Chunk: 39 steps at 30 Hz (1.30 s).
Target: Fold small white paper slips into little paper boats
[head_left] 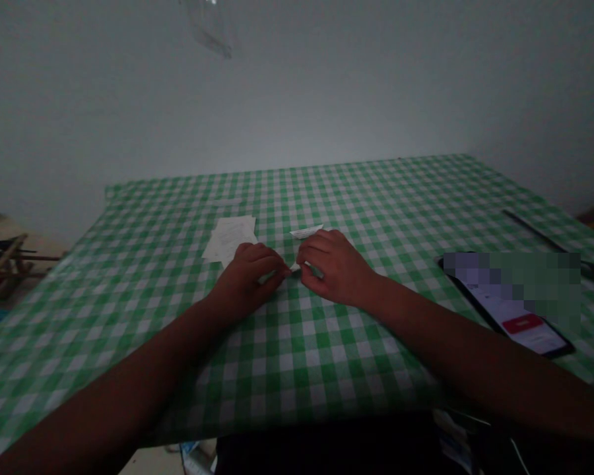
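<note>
My left hand [251, 276] and my right hand [332, 267] meet near the middle of the table, fingers bent. Between their fingertips they pinch a small piece of paper [296, 268], mostly hidden by the fingers. Just behind my right hand lies a folded strip of paper [305, 231] with printed lines on it. Beyond my left hand, several loose sheets of paper [232, 236] overlap in a small pile, and the hand covers their near edge.
A green and white checked cloth [277, 369] covers the table. At the right, a tablet or large phone [523, 325] lies with its screen lit and partly blurred. Behind it runs a dark thin object [532, 229]. A pale wall [297, 86] stands behind the table.
</note>
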### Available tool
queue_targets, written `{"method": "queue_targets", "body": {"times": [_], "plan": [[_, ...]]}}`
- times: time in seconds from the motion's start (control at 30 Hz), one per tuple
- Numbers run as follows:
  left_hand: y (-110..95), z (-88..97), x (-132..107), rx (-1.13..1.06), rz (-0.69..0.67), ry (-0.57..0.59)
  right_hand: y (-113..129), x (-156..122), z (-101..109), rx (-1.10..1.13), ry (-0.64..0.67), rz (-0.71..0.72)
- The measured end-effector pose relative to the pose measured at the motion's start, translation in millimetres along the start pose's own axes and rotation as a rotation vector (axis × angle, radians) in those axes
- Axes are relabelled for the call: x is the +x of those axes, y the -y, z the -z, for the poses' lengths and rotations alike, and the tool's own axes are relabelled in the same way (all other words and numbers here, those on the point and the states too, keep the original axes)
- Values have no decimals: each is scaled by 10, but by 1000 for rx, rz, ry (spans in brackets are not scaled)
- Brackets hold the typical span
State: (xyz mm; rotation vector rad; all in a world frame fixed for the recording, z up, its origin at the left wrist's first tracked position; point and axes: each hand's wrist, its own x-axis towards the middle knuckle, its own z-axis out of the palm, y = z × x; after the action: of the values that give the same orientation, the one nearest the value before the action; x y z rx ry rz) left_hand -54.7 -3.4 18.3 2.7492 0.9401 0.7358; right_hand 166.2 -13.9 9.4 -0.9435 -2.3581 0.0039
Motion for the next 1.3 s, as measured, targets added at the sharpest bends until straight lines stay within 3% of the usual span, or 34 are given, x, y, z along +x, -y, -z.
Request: {"method": "queue_targets", "body": {"times": [0.3,0.73,1.07,1.17,1.3], "plan": [[-125,-45,-2,43,-1,-135,96,15,-4,52,-68,-47],[-217,-14,10,64,6,-114,115,30,17,-100,-102,11],[-52,41,-33,83,24,-271,-285,18,126,-93,-217,-167],[-31,11,-25,94,5,-267,-188,16,131,-44,-265,-118],[-72,-30,-9,96,-50,-256,8,15,74,9,-233,-53]]}}
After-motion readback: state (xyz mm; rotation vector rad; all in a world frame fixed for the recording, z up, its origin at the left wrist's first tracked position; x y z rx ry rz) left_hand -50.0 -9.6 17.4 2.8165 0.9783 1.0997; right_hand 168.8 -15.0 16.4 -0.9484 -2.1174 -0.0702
